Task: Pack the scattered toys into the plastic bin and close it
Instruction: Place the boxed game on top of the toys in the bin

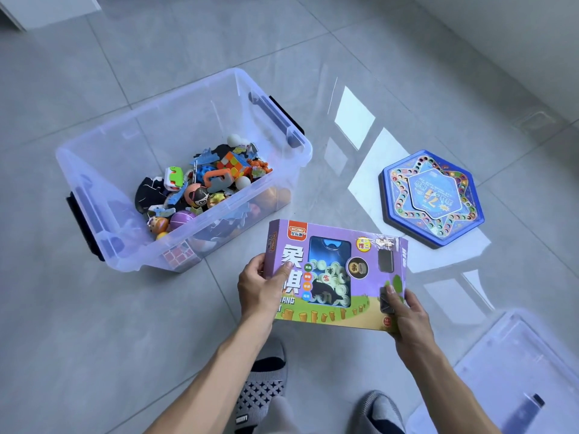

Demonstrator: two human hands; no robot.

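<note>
A purple chess-set box (335,274) hangs in the air in front of me, just right of the bin's near corner. My left hand (261,285) grips its left edge, thumb on top. My right hand (404,308) grips its lower right corner. The clear plastic bin (103,170) stands open on the floor at the left, with several small toys piled in its near right half, among them a colour cube (233,164) and balls. A blue hexagonal game box (430,197) lies flat on the floor to the right.
The bin's clear lid (517,364) lies on the floor at the lower right. My two slippered feet (263,389) stand below the held box. Grey floor tiles surround everything; a white furniture edge (47,10) shows at the top left.
</note>
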